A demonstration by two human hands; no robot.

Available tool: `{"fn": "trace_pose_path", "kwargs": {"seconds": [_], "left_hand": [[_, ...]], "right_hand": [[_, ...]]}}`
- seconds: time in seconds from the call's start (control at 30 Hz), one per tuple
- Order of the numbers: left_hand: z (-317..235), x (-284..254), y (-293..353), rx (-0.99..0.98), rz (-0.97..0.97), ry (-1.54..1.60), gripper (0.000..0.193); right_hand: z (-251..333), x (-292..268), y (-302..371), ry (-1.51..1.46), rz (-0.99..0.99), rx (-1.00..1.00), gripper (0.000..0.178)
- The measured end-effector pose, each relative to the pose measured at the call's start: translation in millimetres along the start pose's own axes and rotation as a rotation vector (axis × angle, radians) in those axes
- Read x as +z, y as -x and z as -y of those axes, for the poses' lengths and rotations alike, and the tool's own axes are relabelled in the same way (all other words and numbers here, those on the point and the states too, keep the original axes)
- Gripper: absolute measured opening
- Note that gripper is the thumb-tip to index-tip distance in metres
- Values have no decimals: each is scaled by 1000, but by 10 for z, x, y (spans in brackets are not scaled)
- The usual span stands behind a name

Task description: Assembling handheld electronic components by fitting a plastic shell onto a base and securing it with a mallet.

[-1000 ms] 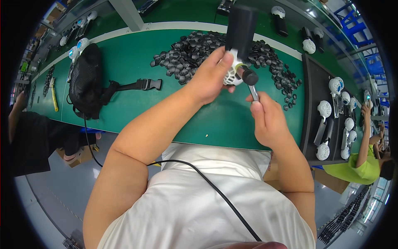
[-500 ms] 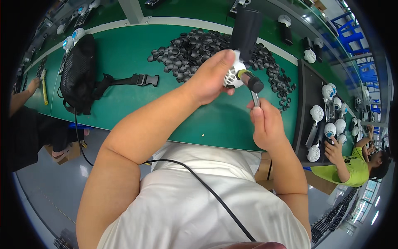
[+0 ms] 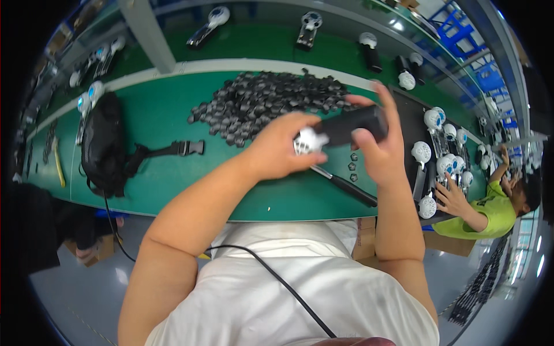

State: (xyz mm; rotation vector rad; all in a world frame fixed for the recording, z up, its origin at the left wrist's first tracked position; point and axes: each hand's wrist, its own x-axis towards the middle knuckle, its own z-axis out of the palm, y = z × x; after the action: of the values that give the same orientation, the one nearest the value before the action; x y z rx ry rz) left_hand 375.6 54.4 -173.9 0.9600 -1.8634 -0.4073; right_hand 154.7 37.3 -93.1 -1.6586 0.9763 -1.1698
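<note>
A device with a white openwork ball head (image 3: 308,142) and a thick black handle (image 3: 353,126) is tilted sideways over the table. My left hand (image 3: 284,147) is closed round the ball head and covers much of it. At the other end, my right hand (image 3: 384,141) has its thumb and fingers about the black handle. Below the device a hammer (image 3: 353,191) with a metal shaft and black grip rests on the green table (image 3: 242,199); its head is hidden by my left hand. Behind my hands spreads a pile of small black pentagonal pieces (image 3: 254,101).
A black mesh bag (image 3: 107,144) with a strap and buckle (image 3: 187,148) sits at the left, near a yellow-handled tool (image 3: 59,164). On the right, a dark tray holds several white-headed devices (image 3: 421,152). A co-worker's hand (image 3: 453,196) reaches into it. More devices stand on the far shelf (image 3: 259,43).
The hammer has left my right hand and lies on the table. My right hand has moved up to the black handle, and the device has swung from upright to nearly level.
</note>
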Motion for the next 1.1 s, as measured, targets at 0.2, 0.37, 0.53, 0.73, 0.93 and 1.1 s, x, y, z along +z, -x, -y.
{"fn": "trace_pose_path", "kwargs": {"seconds": [0.2,0.37,0.53,0.73,0.93,1.1], "left_hand": [[-51,94,-89,-286,-95,386,67],[58,88,-86,-393,-185,409,55],[-22,2,-73,-400,-37,348,37],[-81,58,-93,-397,168,209,29],[-171,112,-92,-439,336,75,28],[-136,31,-49,-332,219,82,29]], "right_hand": [[133,-278,-798,367,-69,76,60],[-257,-601,-979,907,-231,-153,53],[-36,-1034,63,1001,-80,13,48],[-80,-1815,872,1277,-227,452,47],[-316,-1815,790,1521,-91,693,50],[-119,-1579,589,1262,-125,559,53]]}}
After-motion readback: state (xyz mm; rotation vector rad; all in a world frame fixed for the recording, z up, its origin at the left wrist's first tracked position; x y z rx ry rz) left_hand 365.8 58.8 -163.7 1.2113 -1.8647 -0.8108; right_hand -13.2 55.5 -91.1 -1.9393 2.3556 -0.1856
